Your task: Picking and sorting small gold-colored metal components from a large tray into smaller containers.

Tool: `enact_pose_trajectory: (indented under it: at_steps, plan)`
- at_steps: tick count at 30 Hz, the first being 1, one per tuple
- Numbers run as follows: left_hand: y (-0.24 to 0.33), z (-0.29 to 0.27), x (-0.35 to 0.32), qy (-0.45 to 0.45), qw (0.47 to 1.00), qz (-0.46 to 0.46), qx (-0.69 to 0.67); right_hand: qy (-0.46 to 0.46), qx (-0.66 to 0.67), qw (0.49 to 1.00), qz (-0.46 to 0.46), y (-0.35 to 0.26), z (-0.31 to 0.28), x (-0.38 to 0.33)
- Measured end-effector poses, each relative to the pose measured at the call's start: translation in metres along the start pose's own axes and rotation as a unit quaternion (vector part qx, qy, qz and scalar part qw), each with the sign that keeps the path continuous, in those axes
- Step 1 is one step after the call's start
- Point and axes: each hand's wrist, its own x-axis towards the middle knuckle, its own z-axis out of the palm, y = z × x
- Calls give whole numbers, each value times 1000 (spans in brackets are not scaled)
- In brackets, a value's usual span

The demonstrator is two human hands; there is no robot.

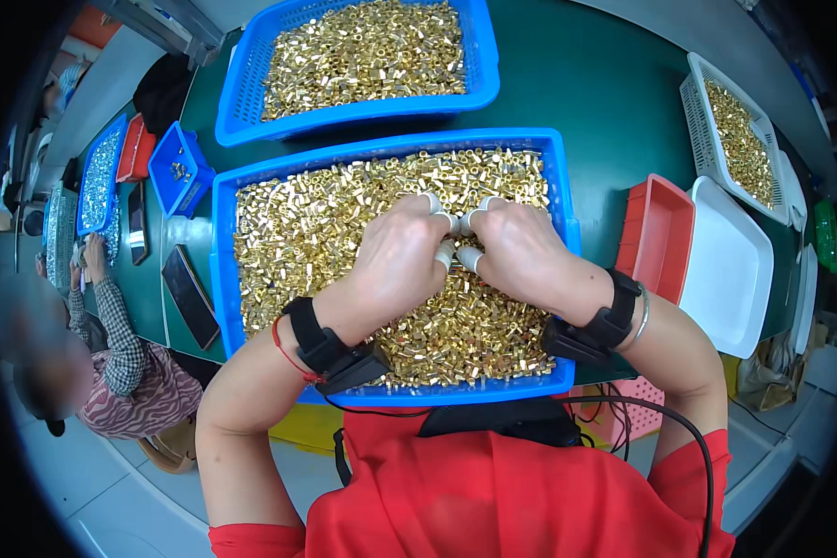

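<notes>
Hold L hand point(402, 244) & R hand point(523, 246) low over near blue bin point(557, 172), so dropped brass pcs point(298, 251) land back inside; handle w/ fingertips. Both hands: fingers curled, tips close together; can't tell if a pc is gripped. Qty of brass-filled containers: near bin, 1; far blue bin point(344, 126), 1; wht basket point(702, 130), 1. Pcs: too many to count.

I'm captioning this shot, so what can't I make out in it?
All in the head view:
Anything between the fingertips of the left hand and right hand: hidden by fingers and white finger covers.
Floor of the near blue tray: buried under brass-coloured pieces.
Back side of the far blue basket: cut off by the top edge.
Contents of the small blue bin: too small to identify.
</notes>
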Motion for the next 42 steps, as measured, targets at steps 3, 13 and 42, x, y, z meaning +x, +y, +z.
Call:
enact_pose_trajectory:
  at_steps: [3,13,42]
  plan:
    - [2,5,-2,-14,999,12,45,6,-5,1000,2,0,3,0]
    - [-4,4,4,-24,998,13,62,28,33,999,14,3,5,-3]
    - [9,-2,-30,15,986,11,-169,137,238,957,-89,-1,-5,-39]
